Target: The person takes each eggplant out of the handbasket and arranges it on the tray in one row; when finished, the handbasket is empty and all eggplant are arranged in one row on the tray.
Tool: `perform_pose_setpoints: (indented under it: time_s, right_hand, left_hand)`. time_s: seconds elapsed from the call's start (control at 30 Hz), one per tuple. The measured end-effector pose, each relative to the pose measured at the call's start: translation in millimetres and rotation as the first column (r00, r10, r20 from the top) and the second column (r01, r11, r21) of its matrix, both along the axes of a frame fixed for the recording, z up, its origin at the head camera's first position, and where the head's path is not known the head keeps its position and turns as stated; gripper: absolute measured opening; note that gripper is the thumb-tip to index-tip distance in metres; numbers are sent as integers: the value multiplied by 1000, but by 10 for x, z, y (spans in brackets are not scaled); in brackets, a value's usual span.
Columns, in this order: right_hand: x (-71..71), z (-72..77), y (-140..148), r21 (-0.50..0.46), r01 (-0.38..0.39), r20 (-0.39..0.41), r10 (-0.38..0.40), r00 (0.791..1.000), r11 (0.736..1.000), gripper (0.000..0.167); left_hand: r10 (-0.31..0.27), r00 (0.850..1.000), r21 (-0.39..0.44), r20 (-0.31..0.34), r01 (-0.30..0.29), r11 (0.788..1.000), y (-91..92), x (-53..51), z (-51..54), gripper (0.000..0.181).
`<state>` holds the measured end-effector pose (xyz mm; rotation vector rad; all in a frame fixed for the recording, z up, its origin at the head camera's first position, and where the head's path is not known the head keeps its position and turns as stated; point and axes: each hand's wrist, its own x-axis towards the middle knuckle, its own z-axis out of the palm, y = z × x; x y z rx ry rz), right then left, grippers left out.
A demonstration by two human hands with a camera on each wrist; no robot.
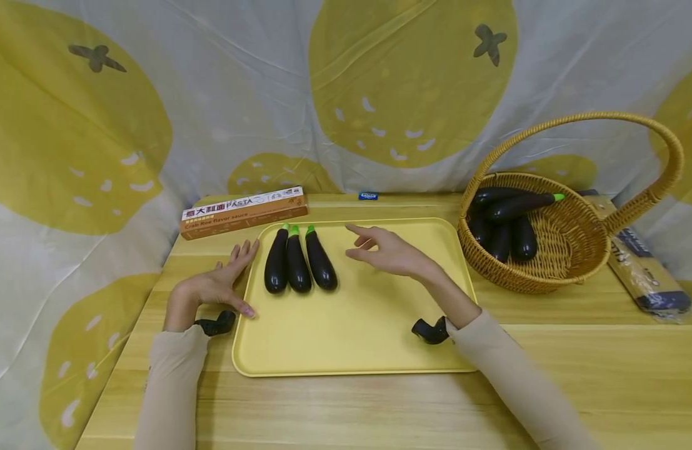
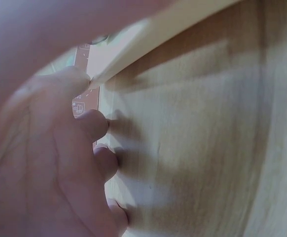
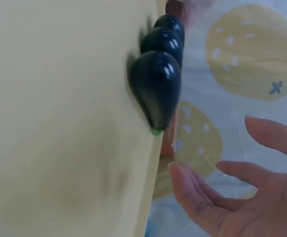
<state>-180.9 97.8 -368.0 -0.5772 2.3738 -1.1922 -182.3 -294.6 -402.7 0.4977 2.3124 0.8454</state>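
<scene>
Three dark eggplants with green stems lie side by side at the left of the yellow tray [image 1: 351, 331]; the rightmost eggplant [image 1: 321, 262] sits slightly apart from the middle one at its stem. My left hand [image 1: 219, 281] has its fingers spread at the tray's left edge, thumb by the rim; in the left wrist view its fingertips [image 2: 100, 126] meet the wooden surface. Over the tray, right of the eggplants, my right hand [image 1: 387, 250] hovers with loosely bent fingers and holds nothing. The right wrist view shows the nearest eggplant [image 3: 156, 84] beyond that hand [image 3: 247, 192].
A wicker basket [image 1: 514, 284] with a tall handle holds several eggplants, right of the tray. Behind the tray lie a pasta box [image 1: 244, 215] and a small blue packet [image 1: 368, 196]. A plastic-wrapped package [image 1: 649, 275] lies beyond the basket. A patterned cloth hangs behind.
</scene>
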Motion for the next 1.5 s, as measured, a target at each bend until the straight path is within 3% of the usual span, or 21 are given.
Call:
perform_pose_setpoints:
  time_s: [0.27, 0.57, 0.7, 0.8, 1.0, 1.5]
  right_hand:
    - [201, 327, 811, 1, 98, -58, -97, 994, 995, 64]
    - [474, 517, 1645, 28, 239, -103, -235, 967, 971, 49]
    - [525, 476, 2023, 13, 338, -90, -336, 938, 941, 51]
    - [528, 416, 2271, 22, 435, -61, -433, 899, 900, 56]
    - [480, 309, 2606, 48, 533, 24, -535, 845, 844, 76]
    - [179, 129, 2702, 33, 612, 142, -610, 780, 790, 87]
  left_hand:
    - [-12, 1000, -3, -10, 12, 1000, -8, 0, -6, 152]
    - [-11, 1000, 23, -5, 11, 1000, 4, 26, -5, 151]
    - [-9, 1000, 23, -5, 9, 1000, -4, 36, -7, 151]
    - [-7, 1000, 22, -6, 7, 1000, -17, 36, -10, 152]
    - [-11, 1000, 32, -4, 11, 999, -10, 18, -15, 152]
    - [-11, 1000, 24, -12, 12, 1000, -8, 16, -18, 152]
